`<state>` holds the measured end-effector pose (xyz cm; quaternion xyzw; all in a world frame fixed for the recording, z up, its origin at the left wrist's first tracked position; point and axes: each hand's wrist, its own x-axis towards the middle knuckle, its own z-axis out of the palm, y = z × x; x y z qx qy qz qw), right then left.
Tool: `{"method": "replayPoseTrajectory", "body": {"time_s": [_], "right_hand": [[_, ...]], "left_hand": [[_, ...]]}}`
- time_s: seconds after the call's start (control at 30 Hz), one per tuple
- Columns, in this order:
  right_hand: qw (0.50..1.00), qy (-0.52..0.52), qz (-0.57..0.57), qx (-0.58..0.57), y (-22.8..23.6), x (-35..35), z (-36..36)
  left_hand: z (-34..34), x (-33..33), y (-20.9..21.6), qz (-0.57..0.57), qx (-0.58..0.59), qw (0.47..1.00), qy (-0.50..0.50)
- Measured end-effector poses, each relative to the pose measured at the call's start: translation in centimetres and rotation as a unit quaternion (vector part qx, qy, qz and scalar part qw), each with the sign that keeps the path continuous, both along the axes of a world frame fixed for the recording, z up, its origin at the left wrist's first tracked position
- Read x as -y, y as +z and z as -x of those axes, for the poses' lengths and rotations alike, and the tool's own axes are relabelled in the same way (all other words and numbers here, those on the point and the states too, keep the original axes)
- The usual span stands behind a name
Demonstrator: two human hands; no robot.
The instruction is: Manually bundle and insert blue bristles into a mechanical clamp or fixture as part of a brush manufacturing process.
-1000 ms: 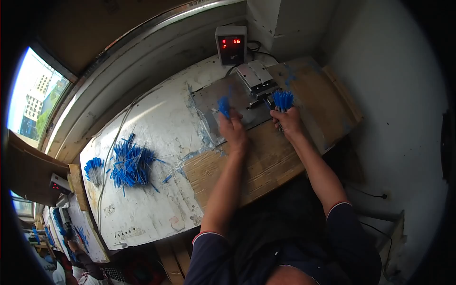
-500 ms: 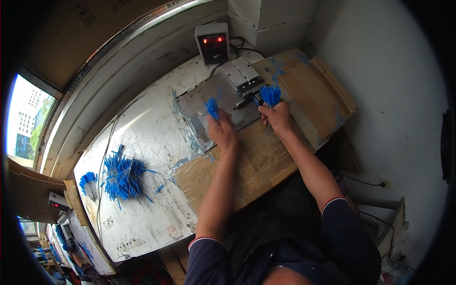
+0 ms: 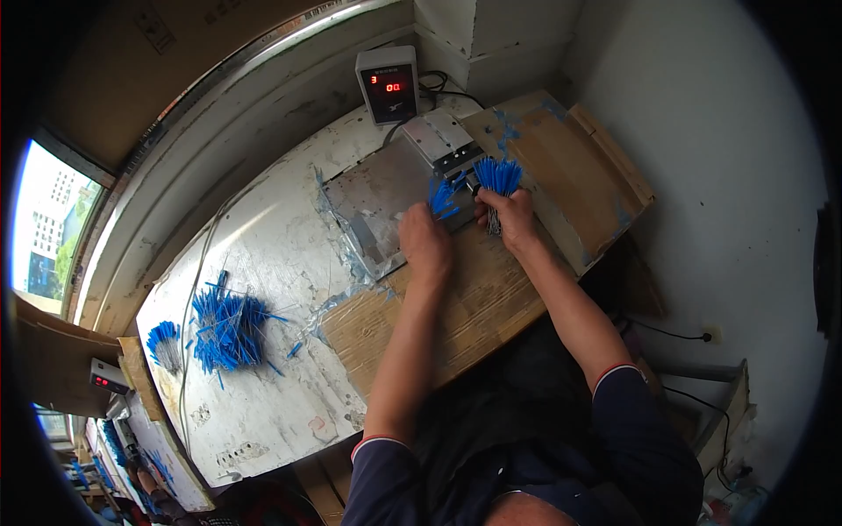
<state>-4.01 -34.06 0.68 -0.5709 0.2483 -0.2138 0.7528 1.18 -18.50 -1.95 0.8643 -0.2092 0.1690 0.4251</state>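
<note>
My right hand (image 3: 511,219) is wrapped around a thick bundle of blue-tipped wires (image 3: 498,175), blue ends up and thin metallic stems below the fist. Left of it, my left hand (image 3: 427,241) is closed on a smaller, fanned-out bunch of blue-tipped wires (image 3: 445,198); its fingertips are mostly hidden. Both bunches are close together, just in front of a small metal machine (image 3: 438,140) with a dark front fixture. Under the left hand lies a flat metal plate (image 3: 377,197) with worn tape along its edge.
A display box (image 3: 388,86) with red digits stands behind the machine, cables beside it. A large loose pile (image 3: 230,324) and a smaller bunch (image 3: 164,344) of blue-tipped wires lie on the white table's left. Cardboard (image 3: 447,324) covers the front edge. A wall rises at right.
My left hand has moved right, bringing its small bunch next to the right hand's bundle. The right hand has barely shifted. The display's digits have changed.
</note>
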Motion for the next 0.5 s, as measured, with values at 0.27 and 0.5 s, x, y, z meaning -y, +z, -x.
{"method": "replayPoseTrajectory", "body": {"time_s": [0.27,0.5], "right_hand": [[0.999,-0.026,-0.037,0.013,-0.5,-0.2,0.8],[0.998,-0.019,-0.061,0.023,-0.5,-0.1,1.4]], "left_hand": [[-0.2,0.3,0.2,0.009,0.016,1.000,-0.008],[-0.2,0.1,0.6,-0.004,-0.018,1.000,-0.021]]}}
